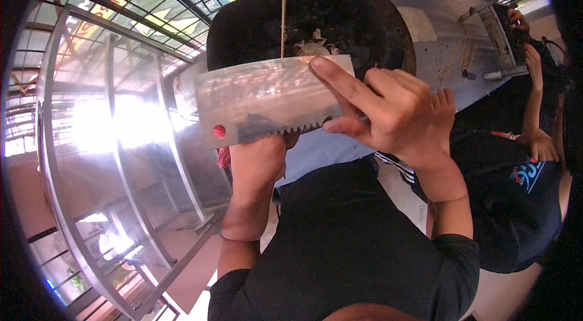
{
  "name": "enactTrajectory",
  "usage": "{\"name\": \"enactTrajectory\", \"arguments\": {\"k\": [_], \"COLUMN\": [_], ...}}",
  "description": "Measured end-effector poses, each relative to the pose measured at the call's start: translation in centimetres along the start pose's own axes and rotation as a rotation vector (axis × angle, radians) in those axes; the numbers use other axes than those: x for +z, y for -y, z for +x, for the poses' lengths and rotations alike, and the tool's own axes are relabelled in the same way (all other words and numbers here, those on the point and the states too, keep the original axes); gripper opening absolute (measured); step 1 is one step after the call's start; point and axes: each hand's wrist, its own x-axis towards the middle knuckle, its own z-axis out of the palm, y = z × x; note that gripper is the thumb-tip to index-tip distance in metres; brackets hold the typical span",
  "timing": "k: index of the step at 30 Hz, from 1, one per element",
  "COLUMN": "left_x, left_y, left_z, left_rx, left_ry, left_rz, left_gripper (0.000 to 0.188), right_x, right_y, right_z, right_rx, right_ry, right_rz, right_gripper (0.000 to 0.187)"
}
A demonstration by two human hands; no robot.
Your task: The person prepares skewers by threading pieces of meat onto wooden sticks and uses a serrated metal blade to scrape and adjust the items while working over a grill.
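A wide cleaver (273, 93) is held up flat before me, with a red dot near its left corner and a row of teeth along its lower edge. My left hand (261, 160) is closed beneath the blade's toothed side, its fingers mostly hidden behind the metal. At the blade's other end, my right hand (398, 108) spans it: the index fingertip touches the upper edge, the thumb is by the teeth, and the remaining fingers are curled. Directly beyond the blade lies a large black basin (243, 26) with pale scraps (314, 47) in it.
A thin wooden stick (283, 17) rises from the basin. Thin sticks (466, 57) lie on the pale-covered table (437, 23) at the right. Another person's hand (533, 66) is near a metal frame (501, 41). A metal rack (115, 139) stands at left, before a barred wall.
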Motion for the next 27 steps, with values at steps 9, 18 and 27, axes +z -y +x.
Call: {"name": "enactTrajectory", "arguments": {"k": [9, 18, 27], "left_x": [-0.1, -2.0, -0.6], "left_y": [-0.7, -2.4, -1.6], "left_z": [0.0, 1.2, 1.9], "left_rx": [0.048, -0.117, 0.303], "left_ry": [-0.089, 0.216, -0.074], "left_rz": [-0.294, -0.152, -0.131], "left_gripper": [0.028, 0.028, 0.033], "right_x": [0.5, 2.2, 0.7], "right_y": [0.1, -0.5, 0.9], "right_z": [0.7, 1.3, 2.3], "right_rx": [-0.037, -0.031, 0.052], "right_ry": [-0.016, -0.038, 0.147], "right_rz": [0.042, 0.263, 0.47], "right_gripper": [0.063, 0.071, 0.073]}}
